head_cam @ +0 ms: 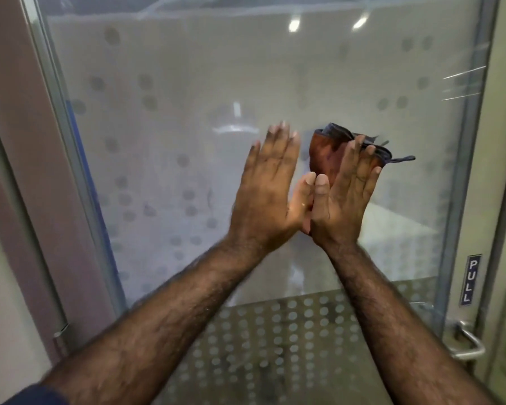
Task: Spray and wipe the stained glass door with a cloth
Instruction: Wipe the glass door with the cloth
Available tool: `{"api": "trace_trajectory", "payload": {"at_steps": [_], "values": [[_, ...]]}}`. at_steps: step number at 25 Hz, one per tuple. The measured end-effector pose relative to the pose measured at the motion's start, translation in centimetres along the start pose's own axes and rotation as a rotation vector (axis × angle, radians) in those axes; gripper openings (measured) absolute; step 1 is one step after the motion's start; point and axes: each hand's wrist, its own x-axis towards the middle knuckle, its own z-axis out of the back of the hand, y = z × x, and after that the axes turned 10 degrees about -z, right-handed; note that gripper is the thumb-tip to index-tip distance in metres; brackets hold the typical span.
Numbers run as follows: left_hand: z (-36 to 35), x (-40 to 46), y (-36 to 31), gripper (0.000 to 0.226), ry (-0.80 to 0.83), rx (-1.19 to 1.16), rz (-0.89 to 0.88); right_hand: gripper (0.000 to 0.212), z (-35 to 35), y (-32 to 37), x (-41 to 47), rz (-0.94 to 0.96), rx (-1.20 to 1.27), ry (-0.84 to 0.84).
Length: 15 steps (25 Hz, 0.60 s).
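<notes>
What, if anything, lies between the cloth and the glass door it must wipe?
Nothing visible: the cloth, under the right hand's fingers, sits against or just before the glass door; contact is unclear.

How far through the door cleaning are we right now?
No spray bottle is in view, so spraying can't be judged. In hand: the right hand presses the cloth toward the glass door, with the left hand open alongside. Left: the glass looks hazy throughout.

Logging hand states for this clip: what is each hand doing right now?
Left hand: open, fingers straight, holding nothing.
Right hand: fingers straight, pressing the bunched brown cloth with dark edging toward the dotted glass door.
</notes>
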Motion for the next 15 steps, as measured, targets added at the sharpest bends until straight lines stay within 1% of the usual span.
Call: {"api": "trace_trajectory", "payload": {"at_steps": [1,3,5,7,8,10,13,14,15], "values": [[-1.6,0.5,-1.5,0.068,0.026,-0.025,0.014,0.069,0.3,-0.4,-0.1,0.005,0.069,0.026],[-3.9,1.1,-2.8,0.071,0.027,0.007,0.047,0.066,0.8,-1.1,-0.4,0.012,0.239,0.110],[-5.4,1.5,-2.8,0.070,-0.043,0.096,0.085,0.068,1.7,-2.0,-0.2,-0.008,0.444,0.213],[-6.2,1.7,-2.5,0.069,-0.115,0.164,0.121,0.070,2.7,-3.1,0.1,-0.025,0.547,0.269],[-6.5,1.7,-2.4,0.068,-0.133,0.177,0.129,0.068,3.1,-3.5,0.1,-0.017,0.531,0.265],[-6.6,1.7,-2.3,0.070,-0.146,0.180,0.128,0.059,3.7,-4.6,-0.3,0.003,0.416,0.212],[-6.4,1.8,-2.3,0.073,-0.174,0.324,0.142,0.056,4.1,-5.9,-1.3,-0.038,0.287,0.141],[-6.6,1.7,-2.7,0.066,-0.203,0.384,0.126,0.056,4.1,-6.2,-1.5,-0.046,0.269,0.122],[-7.0,1.7,-3.0,0.057,-0.230,0.436,0.075,0.054,4.1,-6.5,-1.6,-0.047,0.259,0.107]]}}
